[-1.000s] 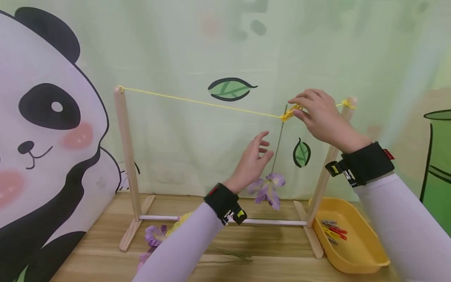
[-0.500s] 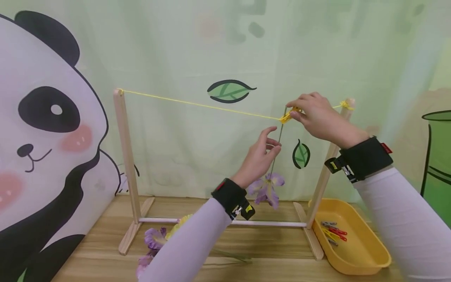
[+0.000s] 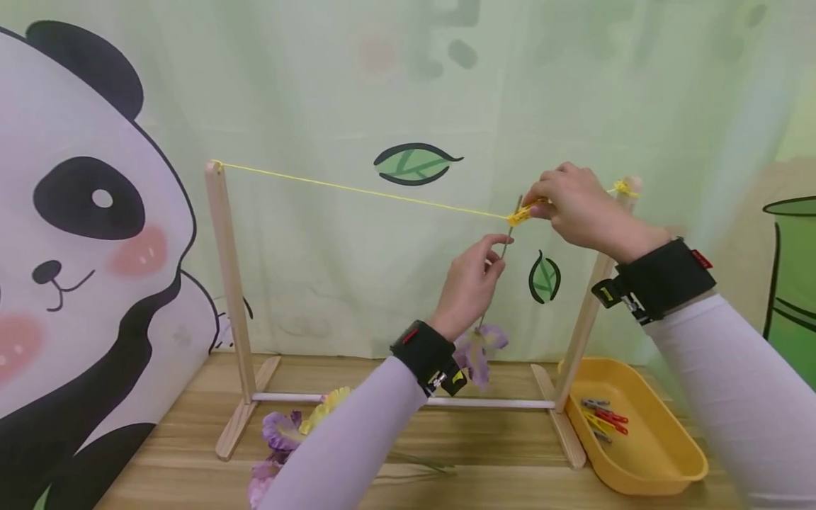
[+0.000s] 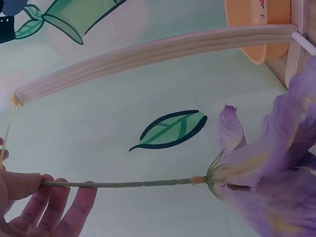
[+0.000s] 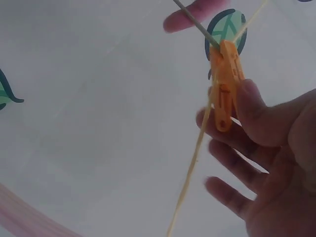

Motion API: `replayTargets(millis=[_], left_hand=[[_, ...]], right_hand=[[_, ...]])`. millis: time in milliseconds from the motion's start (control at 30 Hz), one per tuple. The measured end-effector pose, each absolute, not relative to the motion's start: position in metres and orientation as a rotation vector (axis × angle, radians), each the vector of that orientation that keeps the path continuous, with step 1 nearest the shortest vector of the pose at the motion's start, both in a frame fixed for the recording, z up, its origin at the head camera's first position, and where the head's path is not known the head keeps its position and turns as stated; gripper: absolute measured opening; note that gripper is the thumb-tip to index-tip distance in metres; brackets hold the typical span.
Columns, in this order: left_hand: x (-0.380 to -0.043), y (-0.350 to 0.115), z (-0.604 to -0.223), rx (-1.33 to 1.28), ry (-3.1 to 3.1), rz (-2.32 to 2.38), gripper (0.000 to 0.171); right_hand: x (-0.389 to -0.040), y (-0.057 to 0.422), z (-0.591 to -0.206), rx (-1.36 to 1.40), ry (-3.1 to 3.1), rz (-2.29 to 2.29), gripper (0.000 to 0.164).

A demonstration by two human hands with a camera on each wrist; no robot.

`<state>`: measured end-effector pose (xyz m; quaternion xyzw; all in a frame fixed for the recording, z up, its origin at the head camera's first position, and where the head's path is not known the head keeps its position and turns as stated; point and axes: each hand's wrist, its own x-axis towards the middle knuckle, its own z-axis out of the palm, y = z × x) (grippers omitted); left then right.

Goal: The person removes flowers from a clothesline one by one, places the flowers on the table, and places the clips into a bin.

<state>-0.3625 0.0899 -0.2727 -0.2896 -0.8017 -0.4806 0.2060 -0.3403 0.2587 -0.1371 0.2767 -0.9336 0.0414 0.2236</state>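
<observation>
My right hand (image 3: 576, 209) pinches a yellow clothespin (image 3: 521, 214) at the yellow string (image 3: 357, 188). In the right wrist view the clothespin (image 5: 223, 106), orange-looking there, sits between thumb and fingers, with its jaws at the string and a green stem (image 5: 195, 19). Lower down, my left hand (image 3: 468, 283) holds that stem of a purple artificial flower (image 3: 478, 350) between thumb and fingers. The left wrist view shows the stem (image 4: 143, 184) running from the thumb to the purple bloom (image 4: 266, 182). The flower hangs head down, its stem slanting.
Two wooden posts (image 3: 231, 283) carry the string, joined low by a white rod (image 3: 491, 403). At right stands a yellow tray (image 3: 663, 446) with several clothespins (image 3: 605, 418). Purple and yellow flowers (image 3: 280, 432) lie on the wooden table (image 3: 510, 439), partly behind my left sleeve.
My left hand has moved up and right to the stem and now grips it. The bloom has swung slightly left and down. My right hand stays at the string with the clothespin.
</observation>
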Motion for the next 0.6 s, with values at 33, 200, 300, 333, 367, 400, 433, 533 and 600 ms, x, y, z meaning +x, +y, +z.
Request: replayTargets(millis=[33, 200, 300, 333, 367, 400, 433, 533, 600], left_hand=[[-0.363, 0.09, -0.273, -0.802, -2.233, -1.327, 0.034], [-0.362, 0.09, -0.272, -0.79, -2.228, -1.3, 0.035], [-0.362, 0.09, -0.272, -0.788, -2.215, -1.299, 0.035], [-0.362, 0.09, -0.272, -0.787, -2.21, -1.3, 0.035], [-0.362, 0.09, -0.273, -0.788, -2.207, -1.301, 0.035], [-0.362, 0.09, -0.273, -0.788, -2.206, -1.303, 0.034], [-0.362, 0.09, -0.274, -0.79, -2.205, -1.304, 0.034], [-0.361, 0.089, -0.276, -0.794, -2.206, -1.293, 0.034], [-0.361, 0.088, -0.278, -0.798, -2.205, -1.281, 0.034]], right_hand=[[-0.34, 0.258, -0.137, 0.76, -2.567, 0.118, 0.012], [-0.342, 0.259, -0.141, 0.749, -2.484, 0.172, 0.004], [-0.344, 0.261, -0.147, 0.744, -2.415, 0.235, 0.003], [-0.345, 0.262, -0.149, 0.736, -2.392, 0.256, 0.003], [-0.346, 0.263, -0.151, 0.726, -2.368, 0.272, 0.003], [-0.347, 0.263, -0.152, 0.713, -2.343, 0.286, 0.003], [-0.347, 0.264, -0.153, 0.697, -2.317, 0.302, 0.003], [-0.346, 0.265, -0.154, 0.651, -2.227, 0.342, 0.004], [-0.345, 0.264, -0.153, 0.628, -2.165, 0.386, 0.004]])
